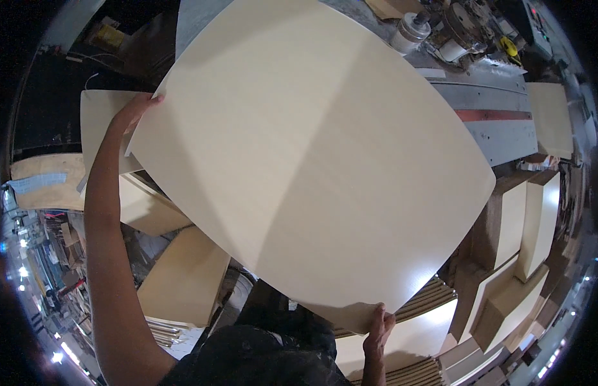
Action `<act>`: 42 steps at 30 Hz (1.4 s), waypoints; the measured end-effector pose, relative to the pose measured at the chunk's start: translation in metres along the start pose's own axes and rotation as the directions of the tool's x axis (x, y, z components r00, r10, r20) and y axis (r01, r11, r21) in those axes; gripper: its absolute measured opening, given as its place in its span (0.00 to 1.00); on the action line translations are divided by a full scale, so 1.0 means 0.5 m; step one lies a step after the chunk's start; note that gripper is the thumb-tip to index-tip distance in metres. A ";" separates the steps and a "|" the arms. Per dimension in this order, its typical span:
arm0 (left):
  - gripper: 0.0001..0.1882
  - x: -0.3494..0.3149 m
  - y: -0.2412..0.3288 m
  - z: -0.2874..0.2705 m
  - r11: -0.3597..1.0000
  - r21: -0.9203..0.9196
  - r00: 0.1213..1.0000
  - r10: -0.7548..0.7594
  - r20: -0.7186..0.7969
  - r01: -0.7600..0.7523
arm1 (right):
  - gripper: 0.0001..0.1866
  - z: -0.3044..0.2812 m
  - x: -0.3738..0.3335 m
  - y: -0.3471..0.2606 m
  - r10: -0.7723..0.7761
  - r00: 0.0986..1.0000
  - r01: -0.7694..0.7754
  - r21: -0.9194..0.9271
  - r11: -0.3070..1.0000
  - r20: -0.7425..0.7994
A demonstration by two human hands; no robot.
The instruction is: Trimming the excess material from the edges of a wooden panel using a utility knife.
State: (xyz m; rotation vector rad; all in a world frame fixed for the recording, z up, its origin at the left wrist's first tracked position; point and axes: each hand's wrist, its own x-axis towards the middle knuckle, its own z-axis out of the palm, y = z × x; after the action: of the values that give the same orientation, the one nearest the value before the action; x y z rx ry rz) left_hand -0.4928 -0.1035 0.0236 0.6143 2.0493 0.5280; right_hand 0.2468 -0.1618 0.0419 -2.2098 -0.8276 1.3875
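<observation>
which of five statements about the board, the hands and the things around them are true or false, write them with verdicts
1. The left hand holds the left edge of the large pale board. True.
2. The right hand touches nothing. False: it grips the board's near corner.
3. A red strip lies across the grey metal surface at right. True.
4. The large pale board is a full circle. False: it has corners.
5. Shadow darkens part of the board. True.
</observation>
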 end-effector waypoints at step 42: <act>0.30 -0.216 -0.222 -0.060 0.979 -0.178 0.986 -0.118 -0.118 0.096 | 0.26 0.050 0.109 -0.148 -0.218 0.949 0.260 -0.174 0.950 0.230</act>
State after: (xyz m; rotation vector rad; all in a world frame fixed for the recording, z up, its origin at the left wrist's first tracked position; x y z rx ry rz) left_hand -0.4922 -0.2600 0.0436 0.3740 2.1161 0.6869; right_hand 0.2224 -0.0698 0.0402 -2.0408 -1.3199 1.4841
